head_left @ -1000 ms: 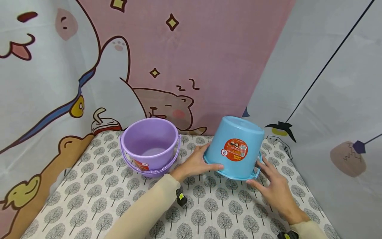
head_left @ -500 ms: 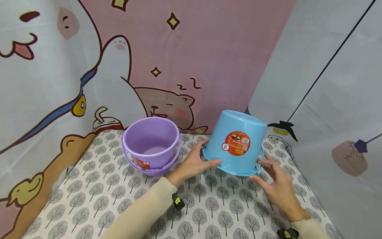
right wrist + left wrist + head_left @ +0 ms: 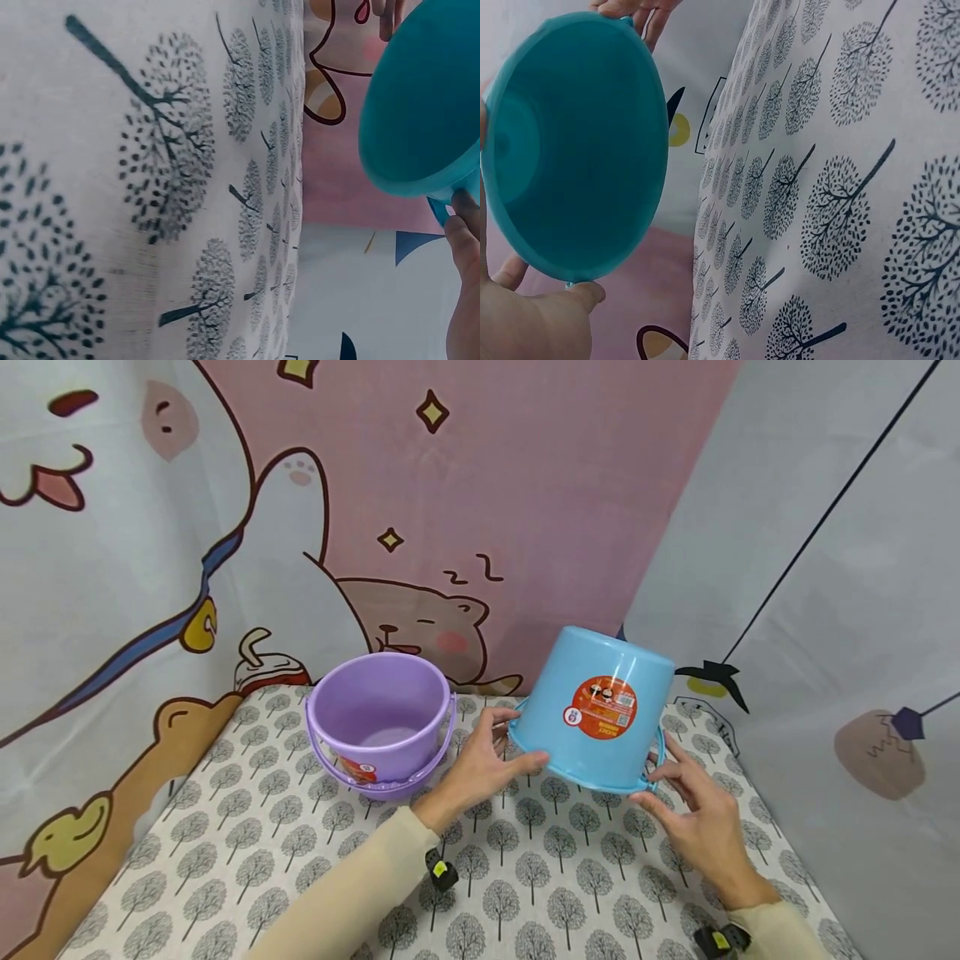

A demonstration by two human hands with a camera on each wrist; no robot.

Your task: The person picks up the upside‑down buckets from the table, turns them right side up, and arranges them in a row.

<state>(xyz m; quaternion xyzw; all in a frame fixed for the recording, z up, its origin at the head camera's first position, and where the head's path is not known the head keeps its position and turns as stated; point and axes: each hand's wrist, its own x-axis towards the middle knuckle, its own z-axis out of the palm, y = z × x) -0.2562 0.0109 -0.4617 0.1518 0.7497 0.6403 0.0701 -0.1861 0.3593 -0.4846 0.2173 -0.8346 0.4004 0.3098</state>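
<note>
Both hands hold a light blue bucket (image 3: 555,702) upside down over the cloth, tilted, with a round red label facing the head camera. At its left side my left hand (image 3: 480,772) grips the rim, thumb in front and fingers behind. My right hand (image 3: 701,827) pinches the opposite side of the rim where the handle joins on. In the left wrist view the bucket's dark inside (image 3: 585,142) faces the camera, with nothing in it. The right wrist view catches the rim (image 3: 397,184) with right fingers at the handle joint.
To the left, a purple bucket (image 3: 375,702) stands upright, its handle hanging down in front. A white cloth (image 3: 300,885) printed with grey trees covers the table. Cartoon-printed curtains (image 3: 525,510) rise behind and at both sides.
The blue bucket has risen a little in both hands and leans further, its base tipping to the right. The purple bucket has stayed put.
</note>
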